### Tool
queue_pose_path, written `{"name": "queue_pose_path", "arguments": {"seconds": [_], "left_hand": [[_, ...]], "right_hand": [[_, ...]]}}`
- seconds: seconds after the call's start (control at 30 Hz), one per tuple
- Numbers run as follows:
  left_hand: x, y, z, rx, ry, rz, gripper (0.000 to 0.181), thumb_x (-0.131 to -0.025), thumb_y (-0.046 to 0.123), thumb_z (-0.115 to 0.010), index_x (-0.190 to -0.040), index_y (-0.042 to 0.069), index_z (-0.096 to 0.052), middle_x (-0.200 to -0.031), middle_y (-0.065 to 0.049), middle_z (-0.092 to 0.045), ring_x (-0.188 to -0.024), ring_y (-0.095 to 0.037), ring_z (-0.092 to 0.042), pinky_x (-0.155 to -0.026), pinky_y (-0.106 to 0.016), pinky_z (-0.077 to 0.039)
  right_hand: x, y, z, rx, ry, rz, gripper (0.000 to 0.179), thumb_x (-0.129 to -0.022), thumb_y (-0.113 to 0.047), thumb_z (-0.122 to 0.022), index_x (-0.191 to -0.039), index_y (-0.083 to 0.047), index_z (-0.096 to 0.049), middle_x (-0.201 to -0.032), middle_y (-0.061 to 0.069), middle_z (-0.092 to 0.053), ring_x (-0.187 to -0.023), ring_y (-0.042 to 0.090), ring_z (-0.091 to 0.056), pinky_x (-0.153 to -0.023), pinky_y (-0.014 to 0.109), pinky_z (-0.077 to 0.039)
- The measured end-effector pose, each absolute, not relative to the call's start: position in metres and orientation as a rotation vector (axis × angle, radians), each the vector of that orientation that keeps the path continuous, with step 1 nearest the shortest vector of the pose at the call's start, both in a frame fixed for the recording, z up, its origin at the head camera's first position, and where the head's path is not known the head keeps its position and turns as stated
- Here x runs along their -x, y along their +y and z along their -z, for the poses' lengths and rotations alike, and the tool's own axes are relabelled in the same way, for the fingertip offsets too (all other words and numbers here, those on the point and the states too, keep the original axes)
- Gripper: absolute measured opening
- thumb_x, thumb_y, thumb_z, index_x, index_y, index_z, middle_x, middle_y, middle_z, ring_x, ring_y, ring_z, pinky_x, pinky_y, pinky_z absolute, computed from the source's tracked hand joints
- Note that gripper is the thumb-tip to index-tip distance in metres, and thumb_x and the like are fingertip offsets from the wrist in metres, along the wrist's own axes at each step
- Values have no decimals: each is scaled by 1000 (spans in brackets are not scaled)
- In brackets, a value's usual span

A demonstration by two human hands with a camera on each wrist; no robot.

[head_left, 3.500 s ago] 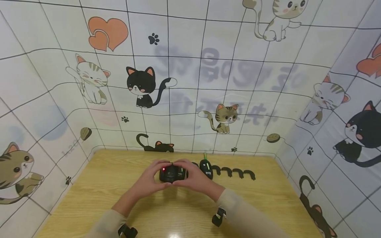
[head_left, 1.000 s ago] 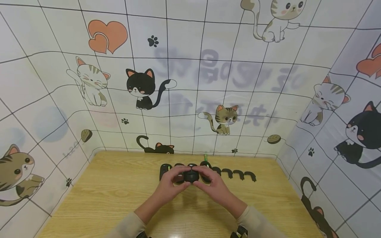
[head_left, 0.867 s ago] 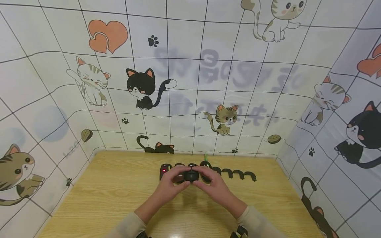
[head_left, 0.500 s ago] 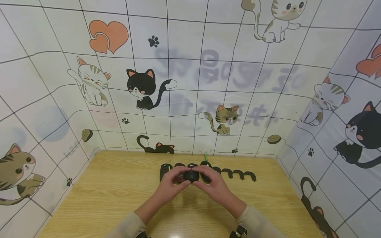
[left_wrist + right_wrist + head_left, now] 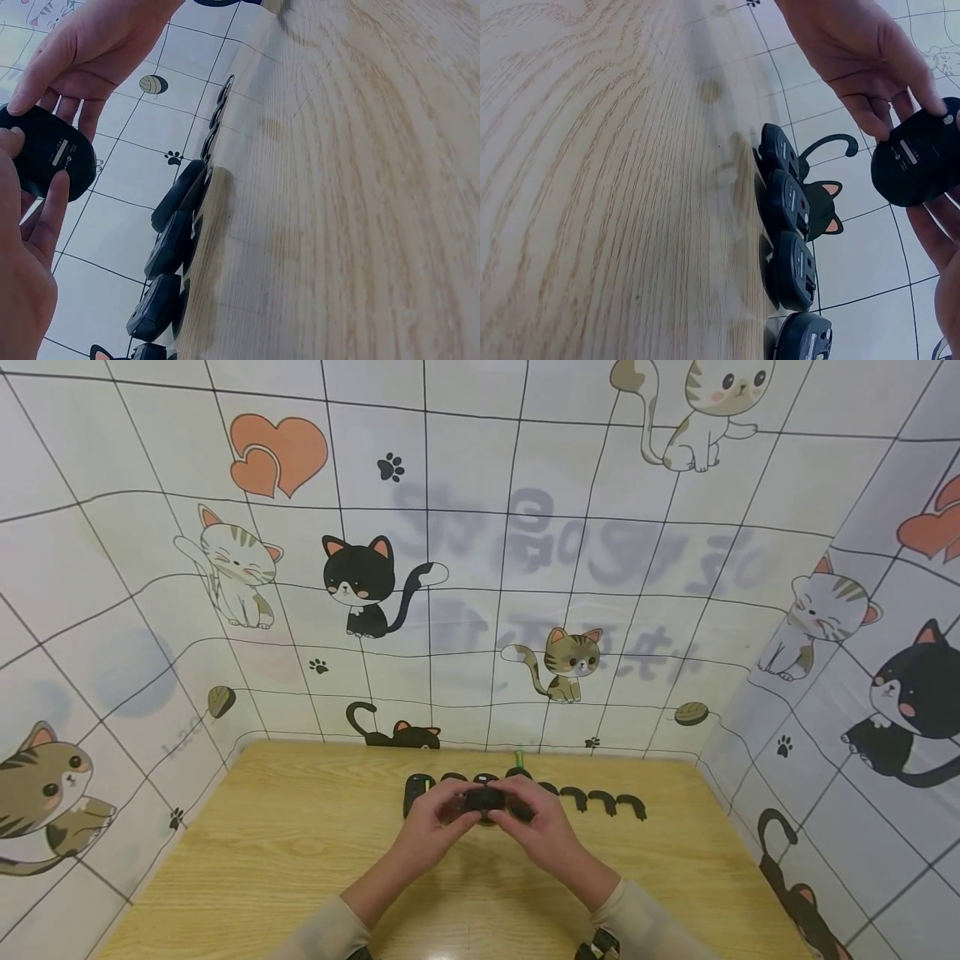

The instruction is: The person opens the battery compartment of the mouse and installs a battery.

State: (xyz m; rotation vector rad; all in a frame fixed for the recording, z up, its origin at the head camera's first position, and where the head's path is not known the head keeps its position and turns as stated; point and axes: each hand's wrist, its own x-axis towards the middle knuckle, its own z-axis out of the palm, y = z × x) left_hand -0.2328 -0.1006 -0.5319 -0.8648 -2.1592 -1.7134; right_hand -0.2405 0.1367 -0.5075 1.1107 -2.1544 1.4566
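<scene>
In the head view my left hand [image 5: 427,831] and right hand [image 5: 542,827] pinch a black computer mouse [image 5: 485,799] from its two sides, thumbs toward me. It is held up over the table, in front of a row of mice. Both wrist views show its underside, with a pale printed label on the mouse [image 5: 49,154]. Fingers cover its ends. Behind it, the row includes a leftmost mouse [image 5: 417,793] with a yellow-green strip and a mouse with a green tab [image 5: 519,758] at its back. My hands partly hide the row.
Several curved black pieces [image 5: 602,800] lie to the right of the mice. Wood-grain table [image 5: 300,852] extends toward me. A cat-printed tiled sheet [image 5: 465,552] stands right behind the table's back edge.
Both hands have moved right from in front of the leftmost mouse. Over the last half second the held mouse has tilted between my fingers. The leftmost mouse's red light, lit earlier, is not visible now.
</scene>
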Motion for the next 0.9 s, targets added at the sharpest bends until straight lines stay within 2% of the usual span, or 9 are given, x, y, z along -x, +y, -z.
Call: {"name": "queue_pose_path", "arguments": {"seconds": [0.3, 0.6, 0.9], "left_hand": [[232, -101, 533, 837, -2231, 1647, 40, -105, 20, -80, -144, 24, -69, -126, 2, -71, -101, -17, -73, -77, -32, -64], [233, -101, 534, 827, -2247, 1658, 44, -103, 16, -82, -145, 24, -68, -125, 1, -70, -100, -19, -72, -79, -34, -66], [230, -102, 533, 728, -2293, 1805, 47, -101, 13, -83, -145, 24, -68, -127, -2, -69, -103, -19, -76, -80, -34, -67]], "right_hand": [[241, 136, 509, -1064, -2203, -1552, 37, -105, -4, -76, -141, -14, -71, -117, 6, -73, -86, 21, -72, -67, 36, -64], [243, 136, 513, -990, -2297, -1727, 35, -109, -11, -73, -143, -17, -70, -117, 10, -73, -84, 20, -76, -65, 41, -68], [240, 135, 510, -891, -2389, -1813, 35, -111, -18, -71, -146, -18, -68, -132, 13, -68, -87, 22, -77, -65, 44, -68]]}}
